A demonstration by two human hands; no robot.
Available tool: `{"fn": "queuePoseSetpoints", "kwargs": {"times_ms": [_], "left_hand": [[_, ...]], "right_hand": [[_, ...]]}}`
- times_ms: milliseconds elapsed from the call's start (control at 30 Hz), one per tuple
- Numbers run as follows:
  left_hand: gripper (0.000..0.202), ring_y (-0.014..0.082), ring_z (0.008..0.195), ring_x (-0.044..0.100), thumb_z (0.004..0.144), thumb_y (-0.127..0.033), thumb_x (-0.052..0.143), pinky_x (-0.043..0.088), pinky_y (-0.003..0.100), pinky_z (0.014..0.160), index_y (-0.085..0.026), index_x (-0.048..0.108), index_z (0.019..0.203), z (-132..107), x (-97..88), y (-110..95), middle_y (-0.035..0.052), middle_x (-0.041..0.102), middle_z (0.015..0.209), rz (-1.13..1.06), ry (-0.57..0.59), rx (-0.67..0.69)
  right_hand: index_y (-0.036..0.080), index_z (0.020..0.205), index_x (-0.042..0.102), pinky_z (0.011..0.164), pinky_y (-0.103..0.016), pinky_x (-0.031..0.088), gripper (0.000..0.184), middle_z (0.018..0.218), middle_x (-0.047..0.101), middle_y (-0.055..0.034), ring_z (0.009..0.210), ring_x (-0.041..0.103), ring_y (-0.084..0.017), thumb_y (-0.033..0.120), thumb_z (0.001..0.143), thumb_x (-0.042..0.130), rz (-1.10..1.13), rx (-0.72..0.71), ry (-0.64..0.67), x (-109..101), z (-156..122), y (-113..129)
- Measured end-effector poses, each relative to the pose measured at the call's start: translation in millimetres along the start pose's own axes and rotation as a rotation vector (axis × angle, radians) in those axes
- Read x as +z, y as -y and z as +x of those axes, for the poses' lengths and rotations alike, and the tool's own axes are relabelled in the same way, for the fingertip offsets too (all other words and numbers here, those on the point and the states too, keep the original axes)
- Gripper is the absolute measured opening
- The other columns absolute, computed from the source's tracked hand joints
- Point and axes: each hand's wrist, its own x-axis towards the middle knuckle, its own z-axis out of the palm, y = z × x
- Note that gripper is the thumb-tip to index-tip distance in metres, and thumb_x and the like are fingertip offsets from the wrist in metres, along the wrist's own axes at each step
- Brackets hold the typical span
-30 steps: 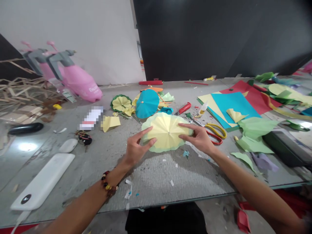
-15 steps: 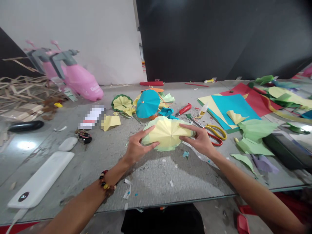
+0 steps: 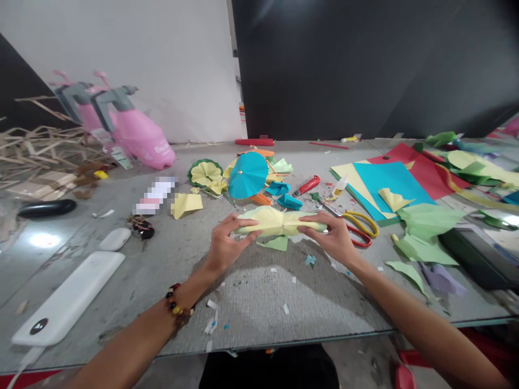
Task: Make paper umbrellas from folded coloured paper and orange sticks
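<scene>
A pleated yellow and pale green paper umbrella (image 3: 279,222) is held just above the grey table (image 3: 251,292), tipped nearly edge-on so it looks like a flat band. My left hand (image 3: 225,246) pinches its left rim, thumb on top. At the right rim my right hand (image 3: 330,235) grips it the same way. A small green paper scrap (image 3: 278,244) lies just under it.
A teal paper umbrella (image 3: 247,174) and a yellow-green one (image 3: 205,173) stand behind. Yellow-handled scissors (image 3: 357,222), a red cutter (image 3: 306,185) and coloured sheets (image 3: 389,181) lie to the right. At left are a white power bank (image 3: 67,305), a mouse (image 3: 114,239) and pink spray bottles (image 3: 133,135).
The paper umbrella has tilted from facing me to nearly edge-on, folding flatter between both hands. The hands stayed at its two rims.
</scene>
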Motion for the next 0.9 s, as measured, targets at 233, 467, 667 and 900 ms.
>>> {"fn": "queuePoseSetpoints", "kwargs": {"times_ms": [233, 467, 667, 900], "left_hand": [[0.011, 0.0212, 0.111, 0.06, 0.081, -0.035, 0.082, 0.051, 0.035, 0.092, -0.025, 0.079, 0.084, 1, -3.5, -11, 0.0065, 0.06, 0.12, 0.077, -0.176, 0.133], [0.026, 0.0115, 0.062, 0.062, 0.091, -0.04, 0.069, 0.05, 0.019, 0.056, -0.015, 0.072, 0.084, -6, -2.4, -21, 0.0008, 0.068, 0.07, -0.239, -0.021, -0.226], [0.033, 0.0155, 0.081, 0.068, 0.082, -0.04, 0.078, 0.056, 0.02, 0.067, -0.016, 0.072, 0.104, -4, -1.2, -17, 0.0052, 0.074, 0.096, -0.333, 0.05, -0.35], [0.042, 0.0127, 0.071, 0.064, 0.082, -0.041, 0.079, 0.053, 0.018, 0.06, -0.018, 0.07, 0.116, 0, -1.9, -11, 0.0047, 0.072, 0.09, -0.387, 0.089, -0.417]], "right_hand": [[0.028, 0.092, 0.082, 0.061, -0.029, 0.038, 0.013, 0.074, 0.071, -0.0017, 0.068, 0.05, -0.015, 0.035, 0.081, 0.08, 0.057, -0.062, -0.088, 1, -3, 3], [0.021, 0.065, 0.073, 0.059, -0.028, 0.036, 0.023, 0.063, 0.045, 0.0014, 0.065, 0.044, -0.013, 0.036, 0.081, 0.079, 0.13, -0.02, -0.205, 4, -8, 7], [0.018, 0.073, 0.066, 0.054, -0.025, 0.038, 0.035, 0.073, 0.057, -0.0014, 0.065, 0.052, -0.013, 0.05, 0.084, 0.073, 0.307, 0.225, -0.038, 6, -8, 6], [0.017, 0.09, 0.071, 0.058, -0.027, 0.05, 0.042, 0.082, 0.072, -0.0061, 0.068, 0.065, -0.018, 0.055, 0.076, 0.079, 0.501, 0.489, 0.05, 11, -6, 4]]}}
